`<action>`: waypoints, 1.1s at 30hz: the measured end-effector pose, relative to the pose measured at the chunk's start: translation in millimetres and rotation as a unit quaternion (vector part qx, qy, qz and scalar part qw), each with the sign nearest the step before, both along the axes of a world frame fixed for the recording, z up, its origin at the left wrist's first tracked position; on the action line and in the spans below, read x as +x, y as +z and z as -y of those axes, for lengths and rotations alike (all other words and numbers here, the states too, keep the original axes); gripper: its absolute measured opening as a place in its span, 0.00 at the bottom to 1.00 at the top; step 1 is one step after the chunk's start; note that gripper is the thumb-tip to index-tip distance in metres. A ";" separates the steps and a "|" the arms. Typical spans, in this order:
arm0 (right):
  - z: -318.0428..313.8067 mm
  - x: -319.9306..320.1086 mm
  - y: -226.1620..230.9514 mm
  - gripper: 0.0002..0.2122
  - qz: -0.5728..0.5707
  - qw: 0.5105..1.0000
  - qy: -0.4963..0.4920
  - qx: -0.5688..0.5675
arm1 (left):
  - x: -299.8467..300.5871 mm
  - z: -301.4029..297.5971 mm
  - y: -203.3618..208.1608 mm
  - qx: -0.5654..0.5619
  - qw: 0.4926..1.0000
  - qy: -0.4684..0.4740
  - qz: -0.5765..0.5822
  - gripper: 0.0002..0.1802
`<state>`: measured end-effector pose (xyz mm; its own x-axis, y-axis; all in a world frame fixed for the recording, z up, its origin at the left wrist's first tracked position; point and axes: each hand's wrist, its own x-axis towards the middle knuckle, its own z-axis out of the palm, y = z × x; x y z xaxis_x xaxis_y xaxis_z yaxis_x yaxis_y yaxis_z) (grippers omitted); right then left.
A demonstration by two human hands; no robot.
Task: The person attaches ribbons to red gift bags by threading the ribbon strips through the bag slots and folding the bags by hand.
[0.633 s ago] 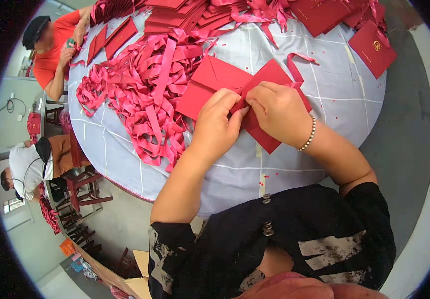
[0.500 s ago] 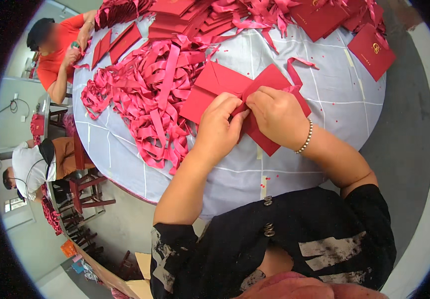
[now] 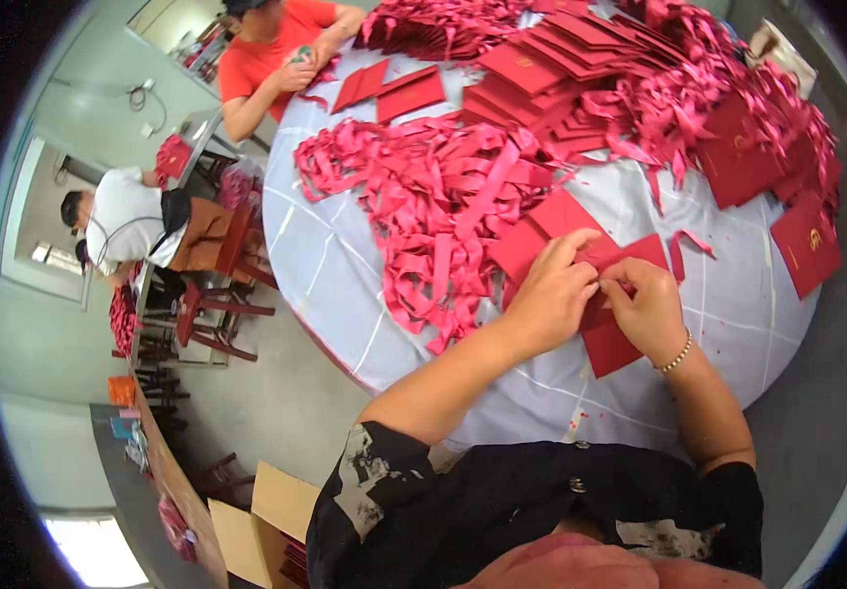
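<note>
Over a red paper envelope [image 3: 608,346], my left hand [image 3: 553,294] and my right hand [image 3: 647,309] meet with pinched fingers. A beaded bracelet circles the right wrist. What lies right between the fingertips is mostly covered by them. Beside this envelope, up and to the left, another red envelope [image 3: 519,245] lies partly under my left hand. A pink ribbon [image 3: 679,257] curls out past the right side of the envelope, beyond my right hand. To the left of my hands spreads a large heap of loose pink ribbons [image 3: 443,211].
Stacked red envelopes [image 3: 526,74] and ribboned ones [image 3: 804,245] line the far and right sides of the round cloth-covered table [image 3: 330,265]. Across it, a person in orange [image 3: 271,59] handles something. Left are stools [image 3: 212,314], a person in white [image 3: 129,221] and a cardboard box [image 3: 246,535].
The view has swung so that the table sits further right and lower, showing more of the room. My hands stay together over the envelope, with the left hand's fingers somewhat more lifted.
</note>
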<state>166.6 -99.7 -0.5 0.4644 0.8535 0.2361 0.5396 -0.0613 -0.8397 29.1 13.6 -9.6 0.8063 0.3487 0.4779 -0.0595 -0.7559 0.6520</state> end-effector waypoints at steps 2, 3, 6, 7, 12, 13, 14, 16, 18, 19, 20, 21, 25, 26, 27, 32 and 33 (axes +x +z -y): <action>0.2 3.1 -2.4 0.04 -0.040 0.999 0.015 -0.026 | -2.9 3.0 -1.5 -0.005 1.000 0.029 0.002 0.06; 0.5 3.7 -3.4 0.05 -0.043 0.999 0.032 -0.011 | -4.4 4.1 -3.0 -0.016 0.999 0.046 0.001 0.06; 4.8 6.9 2.0 0.05 -0.025 0.997 0.069 -0.014 | -7.1 3.0 -2.7 -0.012 0.998 0.063 0.011 0.08; 4.8 7.4 3.5 0.05 0.000 0.998 0.054 -0.018 | -7.4 3.2 -2.2 -0.016 0.998 0.057 0.011 0.09; 6.3 0.5 11.5 0.02 0.079 0.997 0.020 0.002 | -2.5 3.2 1.1 0.013 0.999 0.036 0.022 0.10; 3.9 -0.8 8.3 0.02 0.086 0.996 0.021 0.017 | -1.8 2.9 1.9 0.022 0.999 0.020 0.032 0.10; 1.5 -1.1 6.3 0.02 0.092 0.995 0.021 0.031 | -4.1 0.6 6.8 0.053 0.998 0.022 0.021 0.10; 0.2 2.9 10.6 0.04 0.094 0.994 0.042 0.031 | -4.0 -1.5 4.4 0.034 0.998 0.037 0.027 0.09; 0.3 11.8 24.4 0.06 0.085 0.993 0.066 0.049 | -4.3 -0.5 10.2 0.070 0.996 0.051 0.028 0.10; -1.3 16.2 32.5 0.06 0.147 0.982 0.054 0.105 | -4.3 0.6 13.8 0.105 0.992 0.061 0.031 0.10; -2.9 20.8 41.2 0.06 0.211 0.963 0.040 0.160 | -4.6 1.7 17.2 0.132 0.989 0.059 0.029 0.10; -3.7 26.0 45.5 0.05 0.243 0.958 0.044 0.148 | -5.1 5.4 23.8 0.158 0.985 0.071 0.019 0.10; -19.3 32.0 54.3 0.04 0.237 0.951 0.197 -0.005 | -6.2 11.8 21.0 0.226 0.968 0.103 0.041 0.08; -25.2 32.9 59.1 0.04 0.237 0.953 0.191 -0.007 | -5.4 12.0 17.7 0.243 0.961 0.118 0.057 0.07; -31.2 32.5 70.6 0.04 0.254 0.934 0.234 -0.098 | -6.4 13.0 19.1 0.245 0.960 0.125 0.052 0.07; -65.1 30.4 93.4 0.04 0.206 0.867 0.352 -0.287 | -10.1 16.0 27.5 0.270 0.954 0.129 0.019 0.12; -70.3 29.0 85.5 0.06 0.235 0.865 0.349 -0.272 | -10.5 15.6 27.4 0.251 0.959 0.128 0.016 0.12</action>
